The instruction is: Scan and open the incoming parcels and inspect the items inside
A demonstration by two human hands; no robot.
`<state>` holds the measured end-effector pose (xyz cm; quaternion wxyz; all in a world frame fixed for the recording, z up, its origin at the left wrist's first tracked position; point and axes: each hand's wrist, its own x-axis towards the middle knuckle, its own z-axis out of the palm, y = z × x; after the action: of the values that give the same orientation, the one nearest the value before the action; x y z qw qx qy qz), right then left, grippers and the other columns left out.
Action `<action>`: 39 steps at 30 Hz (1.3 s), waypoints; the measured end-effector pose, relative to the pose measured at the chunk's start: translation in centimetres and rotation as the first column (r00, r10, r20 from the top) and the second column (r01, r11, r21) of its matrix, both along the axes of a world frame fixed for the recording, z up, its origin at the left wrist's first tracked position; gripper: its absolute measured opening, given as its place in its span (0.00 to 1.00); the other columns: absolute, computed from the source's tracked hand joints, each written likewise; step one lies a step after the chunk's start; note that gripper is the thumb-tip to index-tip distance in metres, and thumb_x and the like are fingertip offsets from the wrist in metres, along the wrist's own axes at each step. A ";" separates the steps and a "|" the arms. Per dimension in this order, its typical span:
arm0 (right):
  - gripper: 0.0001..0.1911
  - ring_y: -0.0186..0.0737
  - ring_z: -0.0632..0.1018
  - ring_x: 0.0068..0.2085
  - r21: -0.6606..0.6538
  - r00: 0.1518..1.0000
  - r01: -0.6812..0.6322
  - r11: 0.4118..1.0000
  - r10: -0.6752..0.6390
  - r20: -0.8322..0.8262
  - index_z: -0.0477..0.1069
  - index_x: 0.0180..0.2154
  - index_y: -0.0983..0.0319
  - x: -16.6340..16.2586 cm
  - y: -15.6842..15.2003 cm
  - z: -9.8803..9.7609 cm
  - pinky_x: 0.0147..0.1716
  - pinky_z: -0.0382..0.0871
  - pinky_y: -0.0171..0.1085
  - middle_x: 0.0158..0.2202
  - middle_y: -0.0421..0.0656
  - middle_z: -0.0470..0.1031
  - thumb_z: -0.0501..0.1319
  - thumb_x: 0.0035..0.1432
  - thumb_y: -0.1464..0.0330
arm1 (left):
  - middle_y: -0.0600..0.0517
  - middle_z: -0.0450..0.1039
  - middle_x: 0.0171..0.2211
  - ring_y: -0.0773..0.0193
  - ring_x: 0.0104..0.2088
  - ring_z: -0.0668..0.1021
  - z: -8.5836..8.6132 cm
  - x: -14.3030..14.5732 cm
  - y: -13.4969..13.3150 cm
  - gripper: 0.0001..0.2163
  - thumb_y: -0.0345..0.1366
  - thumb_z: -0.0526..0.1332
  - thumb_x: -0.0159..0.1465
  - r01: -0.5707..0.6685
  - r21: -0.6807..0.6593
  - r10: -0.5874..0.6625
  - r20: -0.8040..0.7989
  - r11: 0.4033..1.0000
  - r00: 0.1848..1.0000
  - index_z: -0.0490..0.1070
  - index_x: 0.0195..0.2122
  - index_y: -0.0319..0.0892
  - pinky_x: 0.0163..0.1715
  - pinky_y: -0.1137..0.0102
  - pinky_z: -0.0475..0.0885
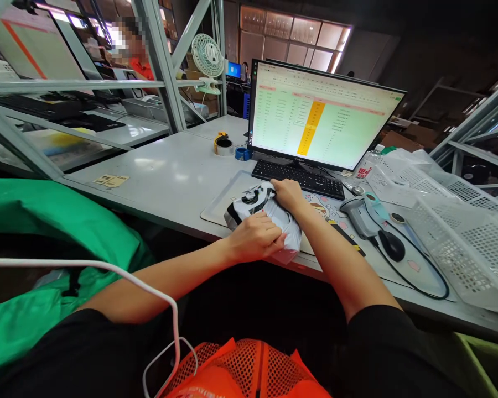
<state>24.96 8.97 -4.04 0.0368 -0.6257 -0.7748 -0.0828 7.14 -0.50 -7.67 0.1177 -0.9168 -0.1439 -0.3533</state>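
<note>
A white plastic mailer bag (255,199) with black print lies at the desk's front edge, partly over the mouse pad (219,207). My left hand (257,236) is closed on its near side, fingers curled into the plastic. On the far right side of the bag, my right hand (288,194) grips it with bent fingers. Both forearms reach in over the desk edge. What is inside the bag is hidden. Just beyond my right hand sits a black keyboard (299,178).
A monitor (321,119) stands behind the keyboard. To the right are a barcode scanner (354,215), a black mouse (392,245) and white perforated baskets (460,237). Tape rolls (224,146) stand on the desk. A green sack (58,215) hangs at left; a white cable (108,265) crosses low. Another person sits far left.
</note>
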 end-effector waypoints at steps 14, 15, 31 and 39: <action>0.15 0.57 0.81 0.55 -0.076 0.991 0.071 0.995 -0.079 -0.107 0.83 0.49 0.60 -1.3 2.8 -2.8 0.51 0.72 0.43 0.52 0.56 0.82 0.59 0.66 0.72 | 0.53 0.67 0.24 0.61 0.26 0.70 -4.0 -5.9 -4.8 0.15 0.31 0.51 0.76 -0.077 -0.185 0.091 0.067 0.980 0.994 0.61 0.29 0.45 0.34 0.64 0.68; 0.15 0.56 0.81 0.54 -0.091 0.990 0.075 0.993 -0.085 -0.112 0.83 0.48 0.61 -1.3 2.7 -2.5 0.50 0.72 0.42 0.52 0.55 0.82 0.60 0.65 0.72 | 0.51 0.68 0.26 0.60 0.28 0.71 -4.3 -6.6 -4.7 0.13 0.32 0.52 0.75 -0.077 -0.191 0.083 0.025 0.979 0.996 0.62 0.30 0.44 0.37 0.63 0.70; 0.34 0.53 0.73 0.66 -0.147 0.771 -0.556 0.818 0.441 -0.459 0.69 0.66 0.62 -3.4 -10.3 1.4 0.66 0.67 0.54 0.65 0.54 0.73 0.69 0.59 0.69 | 0.53 0.76 0.33 0.60 0.37 0.77 -1.5 -7.5 -1.5 0.09 0.24 0.55 0.73 -0.081 0.157 0.079 0.018 0.984 0.997 0.72 0.44 0.43 0.53 0.60 0.65; 0.23 0.50 0.79 0.58 -0.050 0.772 -0.549 0.834 0.483 -0.414 0.74 0.60 0.64 -2.6 -10.7 1.3 0.60 0.71 0.48 0.58 0.52 0.79 0.64 0.65 0.73 | 0.54 0.75 0.30 0.61 0.35 0.77 -0.2 -6.4 -1.9 0.10 0.25 0.52 0.76 -0.098 0.209 0.103 -0.015 0.973 0.995 0.72 0.42 0.41 0.53 0.62 0.62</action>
<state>22.38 -1.70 -2.74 0.1565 -0.3927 -0.8982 0.1206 0.74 -2.36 -7.89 0.2326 -0.8954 -0.1508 -0.3483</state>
